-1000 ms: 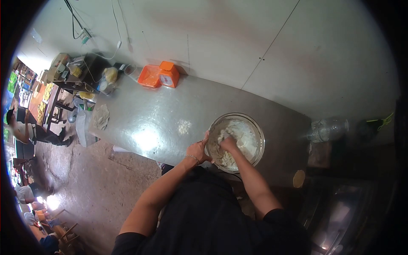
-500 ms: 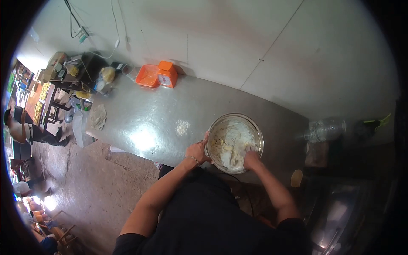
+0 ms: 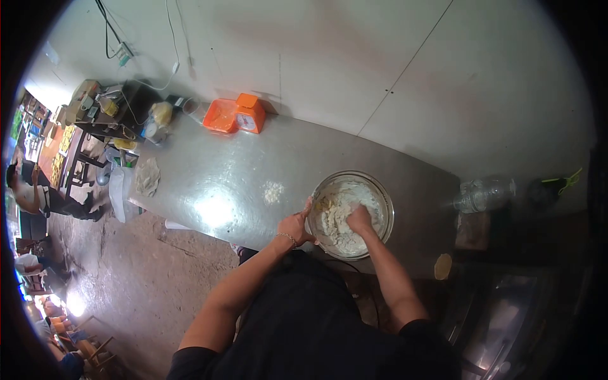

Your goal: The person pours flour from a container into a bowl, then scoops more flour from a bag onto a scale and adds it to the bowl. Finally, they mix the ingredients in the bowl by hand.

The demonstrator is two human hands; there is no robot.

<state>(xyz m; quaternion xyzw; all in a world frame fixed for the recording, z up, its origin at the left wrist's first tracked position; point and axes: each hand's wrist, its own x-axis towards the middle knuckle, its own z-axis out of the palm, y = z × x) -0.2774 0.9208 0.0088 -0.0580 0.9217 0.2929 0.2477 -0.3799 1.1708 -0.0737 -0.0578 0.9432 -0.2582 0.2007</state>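
A round metal mixing bowl [image 3: 388, 221] stands near the front edge of the steel table, with white flour and pale, lumpy dough [image 3: 339, 233] inside. My left hand [image 3: 295, 228], a bracelet at its wrist, grips the bowl's left side, thumb and fingers spread along the rim. Down in the bowl, my right hand [image 3: 359, 219] is closed and pressed into the dough; its fingertips are buried in the mix. A small patch of flour [image 3: 273, 192] lies on the table left of the bowl.
Against the wall are an orange kitchen scale [image 3: 249, 114] and an orange tray [image 3: 221, 116]. A crumpled cloth [image 3: 148, 177] lies at the table's left end. Clear plastic bottles [image 3: 486, 194] sit at right. A person [image 3: 38, 193] stands far left.
My right hand has moved from the bowl's right side toward its middle, up and left, and the dough has shifted. My left hand stays on the rim.
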